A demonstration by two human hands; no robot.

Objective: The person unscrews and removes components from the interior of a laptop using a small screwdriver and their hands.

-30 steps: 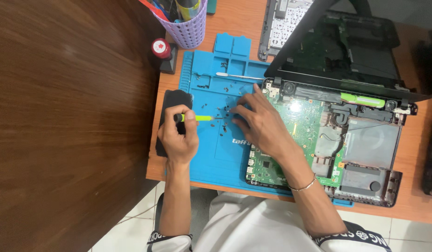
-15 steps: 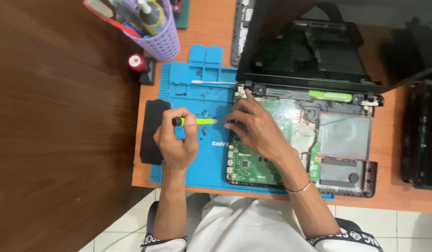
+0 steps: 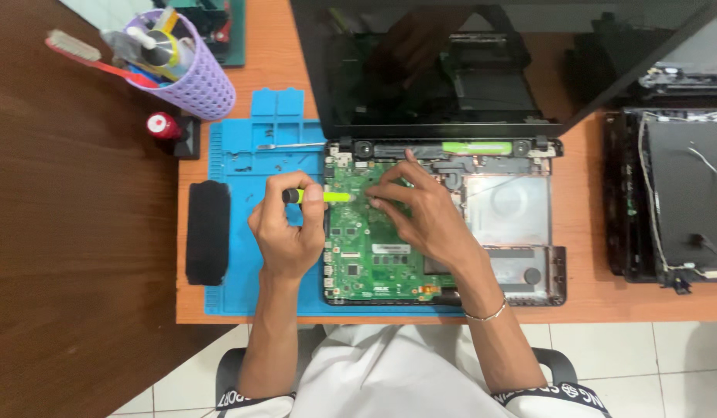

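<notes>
An opened laptop base (image 3: pixel 529 232) lies on a blue work mat (image 3: pixel 234 155), its green circuit board (image 3: pixel 366 248) exposed and its dark screen (image 3: pixel 451 62) tilted back. My left hand (image 3: pixel 285 232) grips a screwdriver (image 3: pixel 320 197) with a yellow-green and black handle, held level, its tip toward the upper part of the board. My right hand (image 3: pixel 420 209) rests on the board, fingers spread and fingertips pressed near the screwdriver's tip. A thin bracelet circles my right wrist.
A purple mesh cup (image 3: pixel 188 73) of tools stands at the back left, a red-capped small bottle (image 3: pixel 163 125) beside it. A black oblong pad (image 3: pixel 207 232) lies at the mat's left edge, a thin metal tool (image 3: pixel 289 145) on the mat. Another dismantled laptop (image 3: pixel 676 193) sits at right.
The view has shifted, so the laptop now sits more centred. Both hands have moved from the mat's edge onto the circuit board, the screwdriver still held level in my left hand.
</notes>
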